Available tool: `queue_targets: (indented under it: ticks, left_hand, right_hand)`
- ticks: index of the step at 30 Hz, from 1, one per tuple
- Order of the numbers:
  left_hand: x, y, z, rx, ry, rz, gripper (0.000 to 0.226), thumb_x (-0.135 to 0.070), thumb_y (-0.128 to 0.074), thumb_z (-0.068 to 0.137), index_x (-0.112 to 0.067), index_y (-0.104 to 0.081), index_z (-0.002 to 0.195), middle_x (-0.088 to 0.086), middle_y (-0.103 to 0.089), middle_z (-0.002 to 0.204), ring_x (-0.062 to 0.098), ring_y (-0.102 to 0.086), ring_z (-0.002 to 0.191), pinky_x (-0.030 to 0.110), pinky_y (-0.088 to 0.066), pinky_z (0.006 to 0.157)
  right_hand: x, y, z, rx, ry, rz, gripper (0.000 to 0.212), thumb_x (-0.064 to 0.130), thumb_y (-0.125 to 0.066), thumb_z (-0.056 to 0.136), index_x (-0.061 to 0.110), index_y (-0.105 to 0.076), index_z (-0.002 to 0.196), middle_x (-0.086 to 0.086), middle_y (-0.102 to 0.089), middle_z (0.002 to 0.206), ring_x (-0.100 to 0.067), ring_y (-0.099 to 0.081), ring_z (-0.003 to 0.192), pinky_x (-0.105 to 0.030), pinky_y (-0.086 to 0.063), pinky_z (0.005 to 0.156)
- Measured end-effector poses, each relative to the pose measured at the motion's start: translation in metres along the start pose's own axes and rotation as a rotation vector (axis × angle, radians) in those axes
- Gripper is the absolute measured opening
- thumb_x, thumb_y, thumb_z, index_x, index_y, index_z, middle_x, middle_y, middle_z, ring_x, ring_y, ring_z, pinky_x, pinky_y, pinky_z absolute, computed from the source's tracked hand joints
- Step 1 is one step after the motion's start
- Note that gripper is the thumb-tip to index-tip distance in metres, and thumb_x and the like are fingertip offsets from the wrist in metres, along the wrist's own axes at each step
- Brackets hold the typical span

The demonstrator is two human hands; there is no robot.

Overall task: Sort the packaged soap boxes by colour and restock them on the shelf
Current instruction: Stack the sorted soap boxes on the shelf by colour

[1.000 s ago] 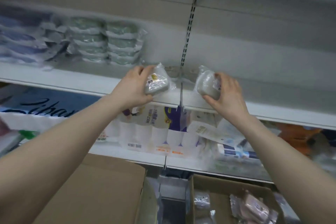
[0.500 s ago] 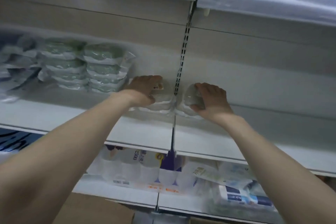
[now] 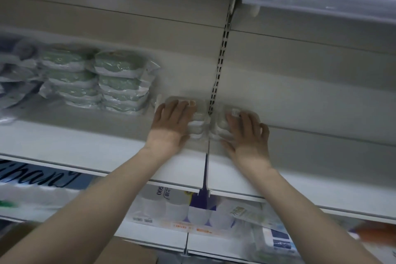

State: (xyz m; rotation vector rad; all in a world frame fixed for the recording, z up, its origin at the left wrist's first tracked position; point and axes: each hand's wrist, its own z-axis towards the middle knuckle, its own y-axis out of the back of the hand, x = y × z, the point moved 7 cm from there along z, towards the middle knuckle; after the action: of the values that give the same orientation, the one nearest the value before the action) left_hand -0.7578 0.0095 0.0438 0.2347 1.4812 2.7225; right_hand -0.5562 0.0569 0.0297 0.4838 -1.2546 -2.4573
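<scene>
The left hand (image 3: 171, 126) lies flat on one pile of white soap packs (image 3: 197, 127). The right hand (image 3: 246, 135) lies flat, fingers spread, on the next pile (image 3: 220, 129). Both piles sit far back on the shelf (image 3: 85, 146), beside the green packs (image 3: 120, 79). This looks like putting them down; next, lift off gently and get more.

The left hand (image 3: 171, 126) lies flat on the left stack of clear-wrapped pale soap packs (image 3: 198, 123). The right hand (image 3: 246, 135) lies on the right stack of clear-wrapped pale soap packs (image 3: 221, 127). These 2 stacks stand just beside each other at the back of the white metal shelf (image 3: 85, 141), 1 on either side of the slotted metal upright (image 3: 218, 70). Left of the left hand's hold stand 2 green wrapped soap stacks (image 3: 120, 83), side by side. Below both hands, 1 shelf down, lies a plastic-wrapped pack of white paper rolls (image 3: 171, 208). Lower still is a brown cardboard box (image 3: 128, 251).
</scene>
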Motion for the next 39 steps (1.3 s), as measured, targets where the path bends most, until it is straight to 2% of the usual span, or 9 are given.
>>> queue_targets:
  ticks: [3, 7, 11, 17, 22, 25, 28, 31, 39]
  left_hand:
    - [0.001, -0.006, 0.010, 0.013, 0.026, 0.037, 0.088, -0.030, -0.083, 0.061, -0.016, -0.046, 0.139, 0.008, -0.047, 0.137, 0.036, -0.042, 0.126, 0.051, -0.031, 0.107]
    - [0.000, -0.013, 0.023, 0.016, 0.054, 0.040, 0.090, -0.030, -0.086, 0.057, -0.017, -0.046, 0.137, 0.008, -0.048, 0.134, 0.036, -0.042, 0.124, 0.052, -0.032, 0.107]
    - [-0.001, -0.017, 0.030, -0.010, 0.038, 0.056, 0.088, -0.029, -0.086, 0.057, -0.015, -0.048, 0.135, 0.010, -0.050, 0.133, 0.036, -0.045, 0.121, 0.052, -0.034, 0.106]
    - [0.001, -0.016, 0.033, -0.028, 0.012, 0.057, 0.089, -0.025, -0.086, 0.056, -0.015, -0.048, 0.136, 0.011, -0.050, 0.134, 0.038, -0.045, 0.123, 0.054, -0.031, 0.108]
    - [-0.004, -0.006, 0.023, -0.032, -0.019, 0.053, 0.097, -0.021, -0.089, 0.054, -0.015, -0.045, 0.140, 0.011, -0.046, 0.141, 0.039, -0.039, 0.131, 0.056, -0.027, 0.112]
    - [-0.009, 0.006, 0.012, -0.068, -0.045, 0.049, 0.096, -0.022, -0.089, 0.056, -0.011, -0.045, 0.141, 0.015, -0.046, 0.142, 0.040, -0.040, 0.132, 0.056, -0.028, 0.112]
    - [-0.016, 0.021, -0.002, -0.083, -0.051, 0.055, 0.093, -0.024, -0.088, 0.058, -0.012, -0.046, 0.140, 0.017, -0.049, 0.139, 0.039, -0.043, 0.130, 0.055, -0.031, 0.111]
    - [-0.026, 0.041, -0.020, -0.104, -0.067, 0.049, 0.090, -0.028, -0.088, 0.059, -0.014, -0.047, 0.138, 0.016, -0.051, 0.136, 0.038, -0.046, 0.128, 0.054, -0.032, 0.110]
    - [-0.079, 0.086, -0.088, -0.134, -0.132, -0.047, 0.079, -0.031, -0.080, 0.071, -0.014, -0.044, 0.139, 0.015, -0.048, 0.138, 0.035, -0.040, 0.131, 0.051, -0.023, 0.115]
  right_hand:
    - [0.005, -0.008, 0.011, 0.082, 0.018, -0.108, 0.095, 0.042, -0.078, 0.065, 0.024, -0.036, 0.148, -0.016, -0.038, 0.142, -0.036, -0.036, 0.130, -0.057, -0.033, 0.098]
    - [0.007, -0.018, 0.029, 0.107, -0.012, -0.206, 0.090, 0.027, -0.073, 0.069, 0.024, -0.032, 0.149, -0.017, -0.042, 0.141, -0.038, -0.041, 0.127, -0.056, -0.031, 0.099]
    - [0.007, -0.025, 0.037, 0.106, -0.014, -0.218, 0.084, 0.021, -0.072, 0.073, 0.022, -0.035, 0.148, -0.019, -0.044, 0.140, -0.040, -0.044, 0.127, -0.057, -0.030, 0.099]
    - [0.005, -0.025, 0.038, 0.060, 0.002, -0.184, 0.089, 0.022, -0.075, 0.068, 0.021, -0.037, 0.148, -0.019, -0.043, 0.141, -0.040, -0.042, 0.128, -0.057, -0.030, 0.101]
    - [0.005, -0.012, 0.029, 0.072, 0.009, -0.134, 0.091, 0.028, -0.076, 0.069, 0.024, -0.033, 0.149, -0.015, -0.037, 0.146, -0.041, -0.035, 0.134, -0.060, -0.023, 0.108]
    - [0.008, 0.000, 0.021, 0.017, 0.022, -0.114, 0.092, 0.032, -0.080, 0.067, 0.022, -0.038, 0.148, -0.016, -0.037, 0.147, -0.039, -0.033, 0.135, -0.058, -0.018, 0.108]
    - [0.013, 0.018, 0.006, -0.040, 0.054, -0.130, 0.092, 0.033, -0.084, 0.065, 0.018, -0.044, 0.146, -0.018, -0.042, 0.146, -0.040, -0.037, 0.134, -0.057, -0.024, 0.109]
    - [0.018, 0.041, -0.015, -0.040, 0.067, -0.147, 0.085, 0.036, -0.079, 0.072, 0.018, -0.042, 0.147, -0.020, -0.044, 0.146, -0.040, -0.041, 0.135, -0.058, -0.031, 0.110]
    - [0.022, 0.104, -0.107, -0.029, 0.054, -0.172, 0.075, 0.040, -0.061, 0.088, 0.014, -0.030, 0.151, -0.021, -0.043, 0.144, -0.041, -0.038, 0.135, -0.056, -0.030, 0.109]
